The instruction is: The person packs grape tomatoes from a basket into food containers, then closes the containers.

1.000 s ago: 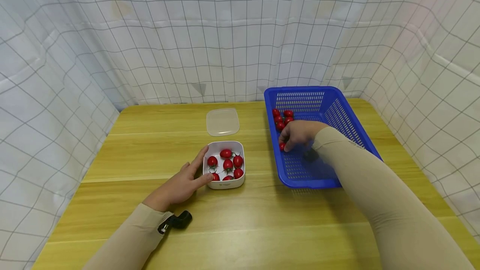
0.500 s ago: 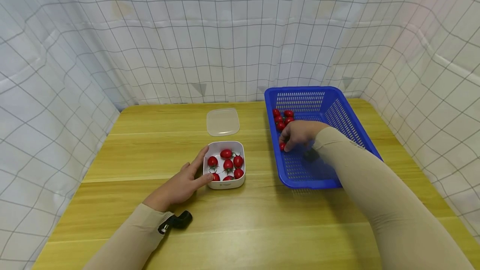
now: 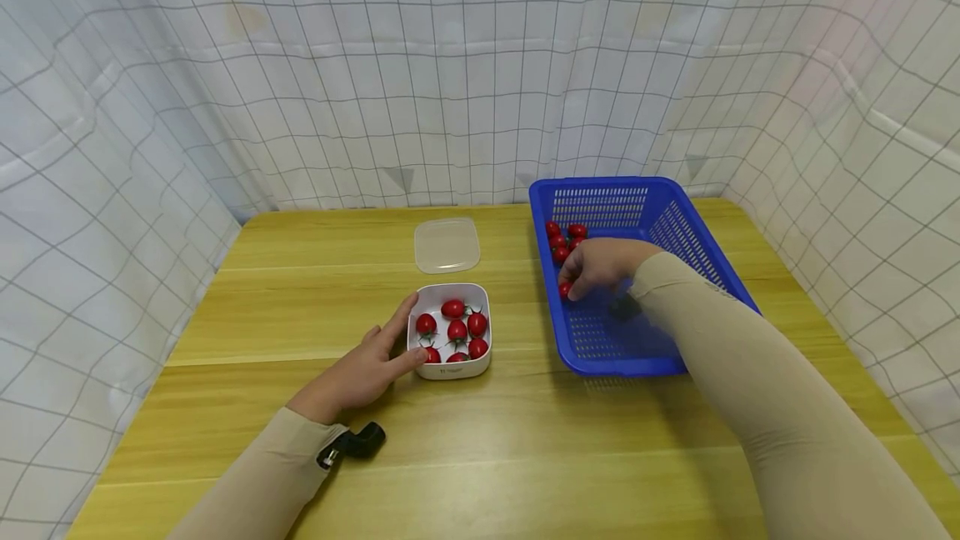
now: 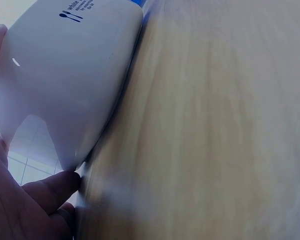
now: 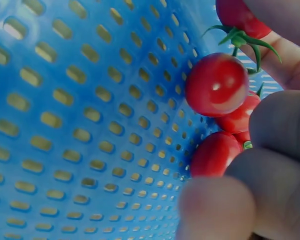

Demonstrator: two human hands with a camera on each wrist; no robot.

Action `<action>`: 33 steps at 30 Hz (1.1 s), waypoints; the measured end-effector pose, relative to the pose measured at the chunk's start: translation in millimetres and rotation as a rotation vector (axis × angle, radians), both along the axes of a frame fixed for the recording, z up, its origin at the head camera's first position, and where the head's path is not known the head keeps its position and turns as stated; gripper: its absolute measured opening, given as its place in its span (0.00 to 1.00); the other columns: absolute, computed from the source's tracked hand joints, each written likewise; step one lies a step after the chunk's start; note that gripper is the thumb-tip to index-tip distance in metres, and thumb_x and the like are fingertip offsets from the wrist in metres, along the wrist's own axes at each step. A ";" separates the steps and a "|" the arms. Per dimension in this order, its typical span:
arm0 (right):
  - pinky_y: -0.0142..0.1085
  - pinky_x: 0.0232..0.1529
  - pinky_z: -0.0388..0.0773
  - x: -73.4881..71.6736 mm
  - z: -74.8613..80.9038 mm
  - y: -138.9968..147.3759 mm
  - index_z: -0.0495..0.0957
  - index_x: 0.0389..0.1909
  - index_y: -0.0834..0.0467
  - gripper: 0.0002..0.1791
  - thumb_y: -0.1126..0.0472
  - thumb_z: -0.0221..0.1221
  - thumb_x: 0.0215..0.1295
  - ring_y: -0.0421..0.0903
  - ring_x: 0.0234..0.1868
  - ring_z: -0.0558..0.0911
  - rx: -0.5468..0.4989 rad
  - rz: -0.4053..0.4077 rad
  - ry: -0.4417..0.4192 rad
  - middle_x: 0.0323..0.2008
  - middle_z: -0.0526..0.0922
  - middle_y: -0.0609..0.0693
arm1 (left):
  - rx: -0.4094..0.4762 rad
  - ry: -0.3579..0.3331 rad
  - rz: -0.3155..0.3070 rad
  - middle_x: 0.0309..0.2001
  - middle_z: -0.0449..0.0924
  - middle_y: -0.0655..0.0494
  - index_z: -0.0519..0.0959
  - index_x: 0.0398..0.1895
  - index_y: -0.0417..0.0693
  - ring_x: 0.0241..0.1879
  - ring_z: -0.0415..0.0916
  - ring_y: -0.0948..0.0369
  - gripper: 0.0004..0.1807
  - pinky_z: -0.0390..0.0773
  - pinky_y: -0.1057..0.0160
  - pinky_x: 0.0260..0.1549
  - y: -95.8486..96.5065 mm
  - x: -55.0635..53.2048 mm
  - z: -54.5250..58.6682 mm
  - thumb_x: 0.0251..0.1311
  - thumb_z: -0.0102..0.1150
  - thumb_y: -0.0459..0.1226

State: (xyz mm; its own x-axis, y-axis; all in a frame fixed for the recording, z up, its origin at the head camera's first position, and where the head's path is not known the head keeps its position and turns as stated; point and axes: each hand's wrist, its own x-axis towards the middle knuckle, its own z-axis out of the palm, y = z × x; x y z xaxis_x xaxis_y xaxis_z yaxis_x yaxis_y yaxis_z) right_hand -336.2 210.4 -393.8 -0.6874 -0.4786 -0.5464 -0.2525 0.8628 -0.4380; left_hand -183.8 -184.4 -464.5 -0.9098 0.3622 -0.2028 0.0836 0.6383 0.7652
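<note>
My left hand (image 3: 360, 369) rests spread against the left side of a small white food container (image 3: 453, 369), its thumb at the near corner and index finger at the far one. Inside sit several cherry tomatoes (image 3: 457, 330) with green stems. In the left wrist view the container's wall (image 4: 75, 65) shows dark lettering, with fingertips touching it. My right hand (image 3: 600, 265) reaches into a blue plastic basket (image 3: 558, 323) and pinches a cherry tomato (image 3: 566, 291) near its left wall. In the right wrist view, fingers partly cover that stemmed tomato (image 5: 240, 17).
More cherry tomatoes (image 3: 558, 242) lie along the basket's left side, beyond the right hand. A translucent lid (image 3: 447, 246) lies flat on the wooden table (image 3: 480, 457) behind the container. White gridded curtains (image 3: 465, 90) surround the table at the back and sides.
The tomato at the right fingertips has shifted very slightly away from me, and the basket's far rim sits slightly lower in the view. The left hand has stayed at the container.
</note>
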 end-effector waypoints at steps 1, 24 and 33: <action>0.40 0.35 0.87 -0.3 -0.1 0.2 0.88 0.51 0.51 0.12 0.55 0.69 0.69 0.49 0.51 0.81 -0.002 0.004 0.003 0.50 0.86 0.50 | -0.001 0.000 0.000 0.88 0.39 0.50 0.33 0.85 0.80 0.82 0.33 0.27 0.47 0.45 0.17 0.71 0.0 0.1 0.0 0.76 0.53 0.60; 0.41 0.31 0.87 2.4 10.5 4.9 0.86 0.58 0.52 0.18 0.51 0.65 0.72 0.53 0.58 0.82 -0.009 0.046 0.055 0.56 0.86 0.52 | 0.002 -0.001 -0.003 0.87 0.41 0.49 0.34 0.86 0.79 0.81 0.38 0.29 0.47 0.48 0.19 0.72 0.0 1.9 0.9 0.76 0.53 0.59; 0.40 0.32 0.85 3.3 15.9 6.1 0.86 0.56 0.53 0.17 0.48 0.63 0.74 0.51 0.52 0.81 -0.029 0.016 0.063 0.50 0.87 0.49 | -0.010 -0.001 0.002 0.87 0.43 0.48 0.34 0.85 0.81 0.81 0.41 0.30 0.47 0.50 0.19 0.72 0.1 1.7 1.3 0.75 0.53 0.61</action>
